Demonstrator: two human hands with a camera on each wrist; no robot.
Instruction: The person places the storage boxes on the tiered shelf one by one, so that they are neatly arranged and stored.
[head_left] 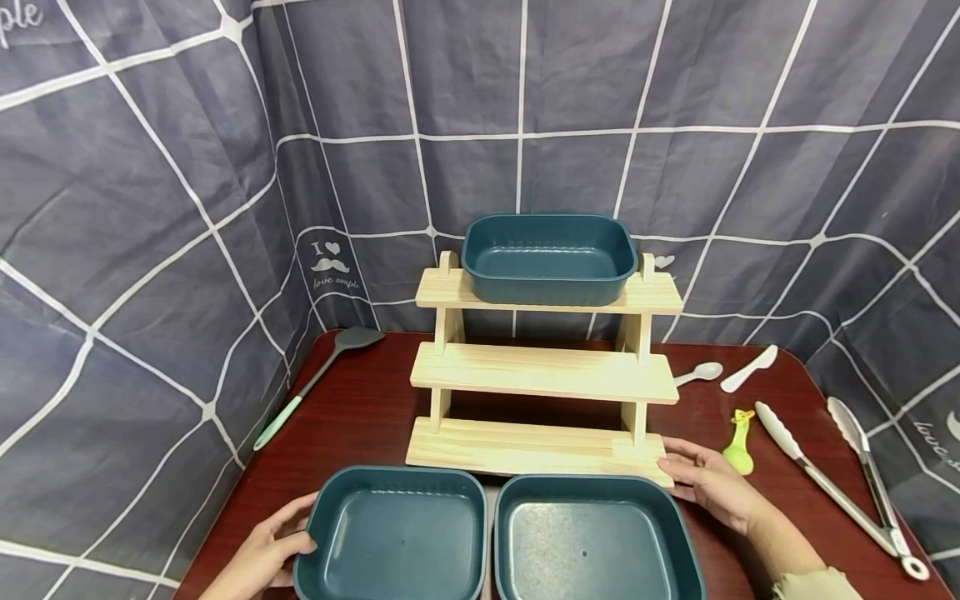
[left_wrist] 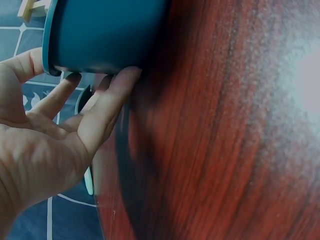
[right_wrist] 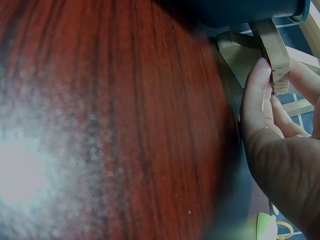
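Observation:
My left hand (head_left: 266, 546) touches the outer side of a dark teal rectangular tray (head_left: 401, 533). Its thumb lies near the tray's rim, and the other fingers, fairly straight, reach along the wall in the left wrist view. On the right, my right hand (head_left: 712, 483) holds the end of the lowest board of a three-tier wooden shelf stand (head_left: 525, 450), with the board end (right_wrist: 275, 55) between thumb and fingers in the right wrist view. A second teal tray (head_left: 592, 542) stands beside the first, before the stand. Another teal tray (head_left: 551, 287) sits on the top tier.
A grey spatula (head_left: 318, 375) lies at the table's left. On the right lie a white spoon (head_left: 701, 372), a white knife (head_left: 750, 368), a small green item (head_left: 738, 446) and tongs (head_left: 832, 492). Grey curtains (head_left: 480, 100) hang behind and beside the dark red table (head_left: 360, 408).

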